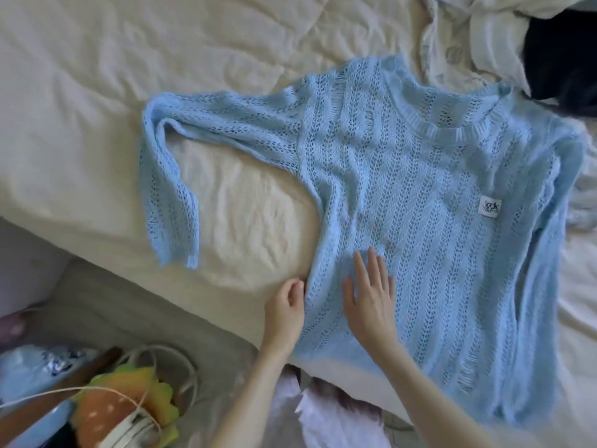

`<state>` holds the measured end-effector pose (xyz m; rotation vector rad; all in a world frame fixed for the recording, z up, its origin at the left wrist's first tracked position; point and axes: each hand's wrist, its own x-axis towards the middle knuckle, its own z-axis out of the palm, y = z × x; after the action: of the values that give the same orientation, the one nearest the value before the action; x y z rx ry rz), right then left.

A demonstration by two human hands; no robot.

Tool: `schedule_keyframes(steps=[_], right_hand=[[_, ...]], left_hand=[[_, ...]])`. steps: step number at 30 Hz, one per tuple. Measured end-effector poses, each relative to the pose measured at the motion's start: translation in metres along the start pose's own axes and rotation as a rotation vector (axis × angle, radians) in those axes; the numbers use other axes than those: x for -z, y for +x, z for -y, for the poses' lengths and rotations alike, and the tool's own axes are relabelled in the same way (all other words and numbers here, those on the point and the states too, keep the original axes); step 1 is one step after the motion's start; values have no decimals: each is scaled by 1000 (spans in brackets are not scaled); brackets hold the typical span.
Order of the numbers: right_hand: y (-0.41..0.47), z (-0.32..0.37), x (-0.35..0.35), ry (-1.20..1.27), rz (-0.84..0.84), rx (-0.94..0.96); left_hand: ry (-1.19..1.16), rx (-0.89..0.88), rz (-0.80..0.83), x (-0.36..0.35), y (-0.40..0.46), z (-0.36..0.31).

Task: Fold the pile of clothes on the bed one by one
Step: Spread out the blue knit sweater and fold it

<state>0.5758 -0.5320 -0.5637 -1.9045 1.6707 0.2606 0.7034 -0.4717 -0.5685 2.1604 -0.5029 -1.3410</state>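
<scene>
Two bare hands work on one light-blue open-knit sweater (403, 202), spread flat w/ its front up on the cream-covered bed (97, 92), neckline toward the far side, hem hanging a bit over the near edge. Left hand (286, 313) is at the sweater's left side seam, fingers (295, 291) curled and pinching the knit edge. Right hand (371, 299) lies flat on the lower body of the sweater, fingers straight and slightly spread, pressing the fabric, gripping nothing. Left sleeve (168, 189) is stretched out to the side, then bends down toward the bed edge; the right sleeve runs down alongside the body. Small white label (490, 206) w/ dark lettering sits on the right chest area; text too blurred to read. Rest of the pile, approx.: crumpled white clothes (484, 37) beyond the collar and sth black (559, 59) at the far right corner. Down by the floor at lower left there's a bag (129, 405) w/ a burger-like print and white cords.
</scene>
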Motion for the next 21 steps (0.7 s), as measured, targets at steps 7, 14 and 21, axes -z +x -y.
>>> schedule_keyframes(steps=[7, 14, 21], right_hand=[[-57, -59, -3, -84, 89, -39], [-50, -61, 6, -110, 206, -35], [-46, -64, 15, -142, 310, -7]], left_hand=[[-168, 195, 349, -5, -7, -11], [-458, 368, 419, -8, -17, -32], [-189, 156, 220, 39, -13, -22]])
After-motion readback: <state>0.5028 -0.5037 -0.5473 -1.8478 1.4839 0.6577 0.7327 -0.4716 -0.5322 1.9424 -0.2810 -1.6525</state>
